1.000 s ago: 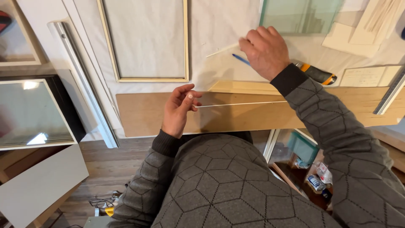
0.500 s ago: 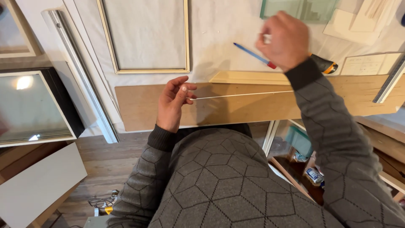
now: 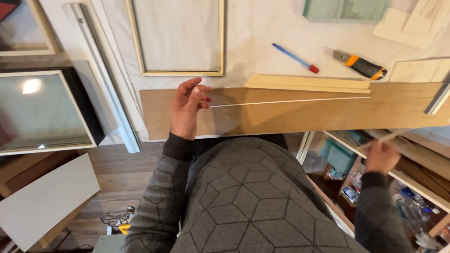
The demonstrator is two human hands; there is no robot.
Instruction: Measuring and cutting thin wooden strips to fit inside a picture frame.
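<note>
Grey knit sleeves frame our view. At four o'clock our right hand (image 3: pixel 380 157) has dropped below the bench edge, fingers curled round a thin wooden stick (image 3: pixel 391 136), beside the shelves (image 3: pixel 412 182) under the bench; half a second ago it was raised over the bench with the blue pen. At eleven o'clock our left hand (image 3: pixel 186 107) has stayed put, pinching the end of a thin white strip (image 3: pixel 288 100) between thumb and fingertips, the other fingers loosely spread. That strip runs toward three o'clock along the brown board (image 3: pixel 300 117) at the bench front. Farther off, the blue pen (image 3: pixel 295 58) now lies on the white bench (image 3: pixel 253 42), near an orange utility knife (image 3: pixel 360 65), with a pale wooden frame (image 3: pixel 174 37) at twelve o'clock.
</note>
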